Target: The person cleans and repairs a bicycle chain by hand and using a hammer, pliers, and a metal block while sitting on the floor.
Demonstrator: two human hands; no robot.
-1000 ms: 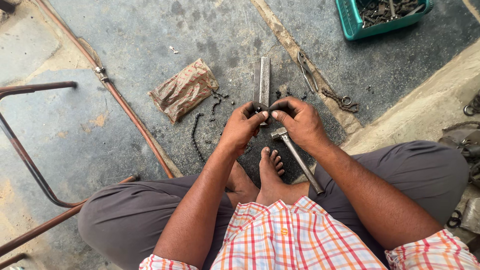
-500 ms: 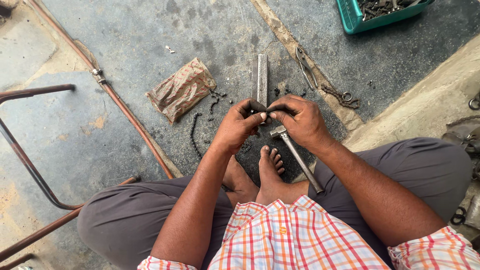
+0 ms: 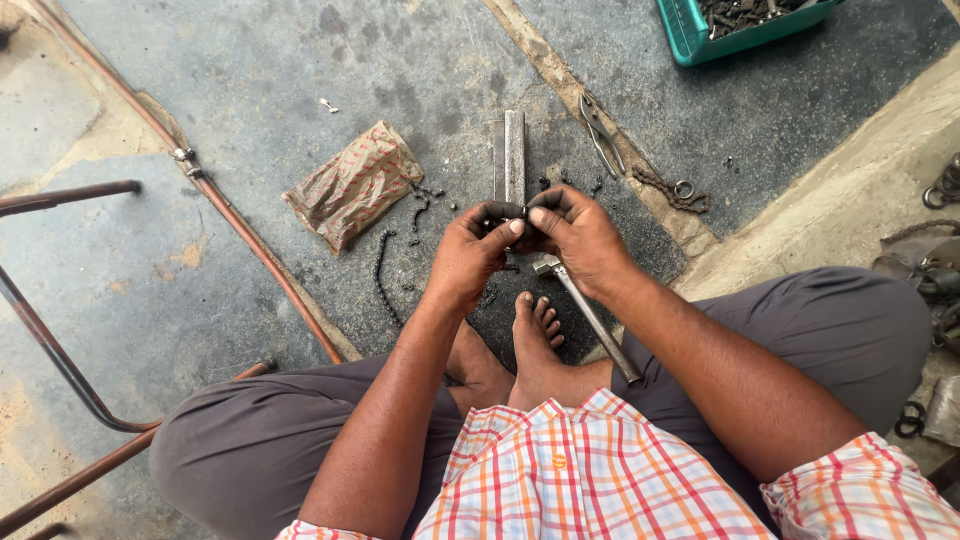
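I sit cross-legged on a concrete floor. My left hand and my right hand meet in front of me, both pinching a short piece of dark greasy chain between thumbs and fingers. Just beyond the hands a grey metal bar lies on the floor. A hammer rests on the ground under my right wrist, its head close to my bare foot. More dark chain lies loose on the floor to the left of my left hand.
A crumpled brown bag lies left of the bar. Pliers and a chain with a ring lie to the right. A green crate of metal parts stands top right. Rusty tubing runs along the left.
Both hands have stayed together over the chain piece, with only small shifts of the fingers. The view has drifted slightly.
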